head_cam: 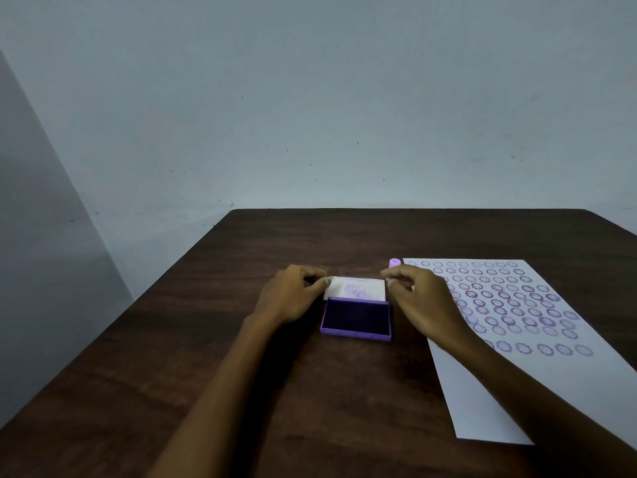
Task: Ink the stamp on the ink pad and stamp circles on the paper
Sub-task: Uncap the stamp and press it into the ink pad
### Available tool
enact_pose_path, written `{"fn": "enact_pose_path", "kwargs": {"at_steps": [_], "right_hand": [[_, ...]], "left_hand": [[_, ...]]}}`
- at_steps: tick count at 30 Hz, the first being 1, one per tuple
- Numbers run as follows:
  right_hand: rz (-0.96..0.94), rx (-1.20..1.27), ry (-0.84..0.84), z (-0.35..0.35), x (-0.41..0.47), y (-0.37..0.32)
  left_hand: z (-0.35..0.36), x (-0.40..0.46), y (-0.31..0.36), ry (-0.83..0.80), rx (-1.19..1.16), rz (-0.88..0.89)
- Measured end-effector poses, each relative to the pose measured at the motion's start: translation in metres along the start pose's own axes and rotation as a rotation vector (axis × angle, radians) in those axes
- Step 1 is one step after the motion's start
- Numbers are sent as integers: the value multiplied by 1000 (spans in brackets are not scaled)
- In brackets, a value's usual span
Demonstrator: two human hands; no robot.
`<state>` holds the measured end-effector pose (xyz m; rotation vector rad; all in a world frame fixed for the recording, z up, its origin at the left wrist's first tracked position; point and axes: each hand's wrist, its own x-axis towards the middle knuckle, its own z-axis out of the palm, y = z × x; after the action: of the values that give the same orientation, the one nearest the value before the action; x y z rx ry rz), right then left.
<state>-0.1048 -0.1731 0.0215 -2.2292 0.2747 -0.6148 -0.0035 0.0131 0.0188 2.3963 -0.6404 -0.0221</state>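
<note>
A purple ink pad (356, 318) lies open in the middle of the dark wooden table (213, 357), its dark inked face up. Its whitish lid (355, 288) stands raised behind it. My left hand (293, 294) pinches the lid's left end and my right hand (422, 298) pinches its right end. A small pale purple stamp (394, 262) stands on the table just behind my right hand, held by neither hand. To the right lies the white paper (510, 339), covered with several rows of purple stamped circles; my right forearm crosses its near left part.
A pale wall rises directly behind the table's far edge (413, 209). The table's left edge runs diagonally towards the near left corner of the view.
</note>
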Motion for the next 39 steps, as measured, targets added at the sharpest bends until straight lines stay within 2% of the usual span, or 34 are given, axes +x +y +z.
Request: {"fn": "enact_pose_path", "kwargs": {"at_steps": [2,5,8,13,15,23,39], "right_hand": [[-60,-10,124,-1,4,3],[-112,-118,184,-1,10,12],[-97,-208,112,-1,15,16],[-64,-335,-115,3,18,22],[-68,-343,-133,5,18,24],[-153,-286,83,-1,18,23],[-185,-207,158,-10,12,23]], "left_hand": [[2,-2,4,57,20,26],[7,-4,12,105,5,93],[12,-7,20,49,29,160],[22,-14,35,-76,64,212],[26,-17,38,-131,103,210],[24,-20,37,-295,162,205],[6,-22,40,-357,77,191]]}}
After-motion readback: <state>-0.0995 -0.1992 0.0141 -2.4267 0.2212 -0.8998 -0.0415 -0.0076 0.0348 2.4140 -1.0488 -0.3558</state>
